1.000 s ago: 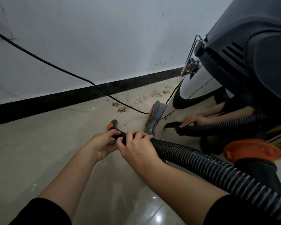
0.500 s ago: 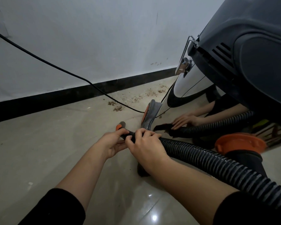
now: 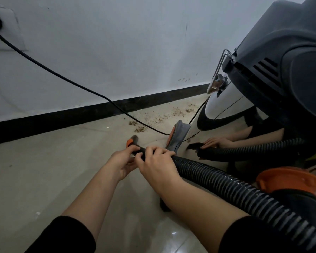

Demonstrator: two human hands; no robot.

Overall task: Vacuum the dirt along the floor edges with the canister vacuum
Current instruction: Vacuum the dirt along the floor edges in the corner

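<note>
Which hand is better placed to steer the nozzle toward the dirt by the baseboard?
Probably the left hand: it grips nearest the orange-tipped black nozzle, which points at the brown dirt crumbs. The right hand sits behind, gripping the black ribbed hose.

Ribbed black plastic hose (image 3: pixel 226 181), glossy tiled floor (image 3: pixel 44 170), polished metal latch (image 3: pixel 217 83)

Hose (image 3: pixel 226 181) runs from 4 o'clock to centre on floor (image 3: pixel 44 170). Canister vacuum (image 3: pixel 281 79) at 2 o'clock, beside wall (image 3: pixel 117 42). Dirt (image 3: pixel 162 115) at 12 o'clock along baseboard (image 3: pixel 62 115). Cord (image 3: pixel 62 77) crosses from socket (image 3: pixel 5 30), 10 o'clock.
</note>
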